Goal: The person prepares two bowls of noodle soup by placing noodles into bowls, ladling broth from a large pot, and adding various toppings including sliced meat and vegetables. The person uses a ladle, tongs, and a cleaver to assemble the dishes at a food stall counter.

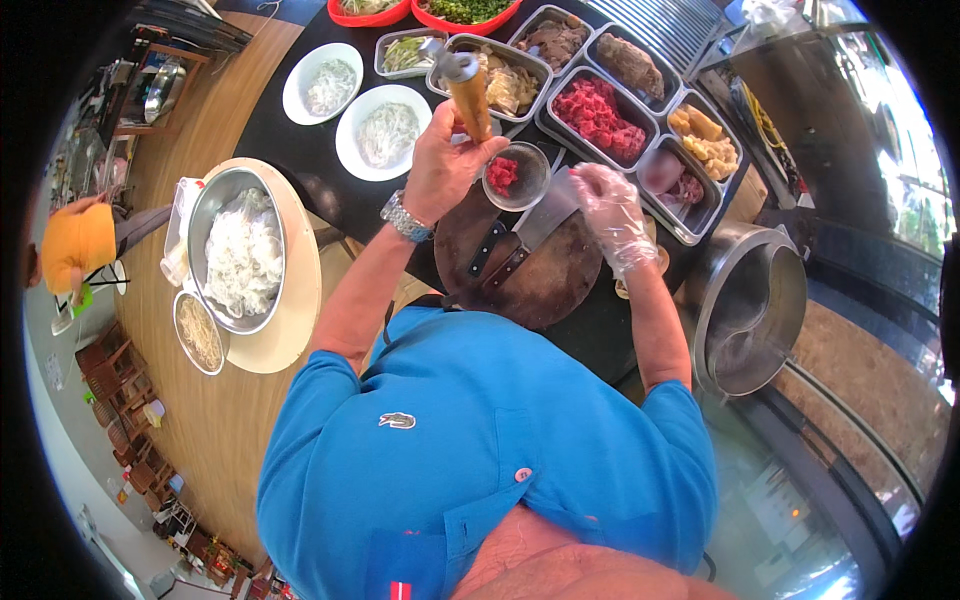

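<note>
round wooden chopping board [545, 285] on dark counter [300, 150], cleaver [520, 240] lying on it | right hand [612, 215] in clear glove, grip loose, holding nothing, beside small bowl of raw red meat [508, 176] | left hand [445, 165] grip closed around wooden-handled ladle [468, 95] | beyond: white bowls of noodles [385, 132], steel trays of meats [598, 115]

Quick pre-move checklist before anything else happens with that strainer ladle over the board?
1. Left hand grips wooden ladle handle: ok.
2. Red meat sits in the ladle's strainer bowl: ok.
3. Gloved right hand beside the bowl, holding nothing visible: ok.
4. Cleaver lies flat on the round cutting board, untouched: ok.
5. Steel pot at right uncovered: ok; water heat: cannot tell.
</note>
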{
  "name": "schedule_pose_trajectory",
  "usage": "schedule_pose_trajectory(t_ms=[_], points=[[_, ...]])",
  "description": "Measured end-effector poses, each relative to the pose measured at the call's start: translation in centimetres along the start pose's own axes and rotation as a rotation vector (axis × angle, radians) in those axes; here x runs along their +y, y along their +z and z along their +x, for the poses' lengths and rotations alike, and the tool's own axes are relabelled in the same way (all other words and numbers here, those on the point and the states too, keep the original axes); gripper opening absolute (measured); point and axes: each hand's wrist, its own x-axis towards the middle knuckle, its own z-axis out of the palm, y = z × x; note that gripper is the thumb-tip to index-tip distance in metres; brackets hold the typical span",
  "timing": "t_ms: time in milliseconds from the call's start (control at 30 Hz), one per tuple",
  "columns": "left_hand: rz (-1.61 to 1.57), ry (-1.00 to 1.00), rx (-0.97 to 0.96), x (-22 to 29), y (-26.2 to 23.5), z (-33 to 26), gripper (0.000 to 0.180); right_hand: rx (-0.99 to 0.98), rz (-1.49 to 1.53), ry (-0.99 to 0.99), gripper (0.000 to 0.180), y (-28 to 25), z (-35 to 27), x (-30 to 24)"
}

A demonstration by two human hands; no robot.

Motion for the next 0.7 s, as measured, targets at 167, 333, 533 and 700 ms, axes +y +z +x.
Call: schedule_pose_trajectory(t_ms=[167, 333, 533, 700], points=[[0.005, -0.047, -0.076, 0.0, -1.4, -0.1, 0.035, -0.222, -0.107, -0.203, 0.024, 2.8, 1.3, -6.3], [0.249, 0.153, -0.119, 1.4, -3.6, -1.5, 0.028, -0.203, 0.361, 0.029, 0.064, 1.1, 0.7, -12.4], [0.117, 0.157, -0.322, 3.2, -3.9, -3.7, 0.04, -0.096, 0.432, -0.258, 0.053, 3.2, 0.3, -20.4], [0.078, 0.226, -0.169, -0.6, -9.1, -4.7, 0.048, 0.07, 0.474, -0.112, 0.024, 5.1, -0.7, -22.1]])
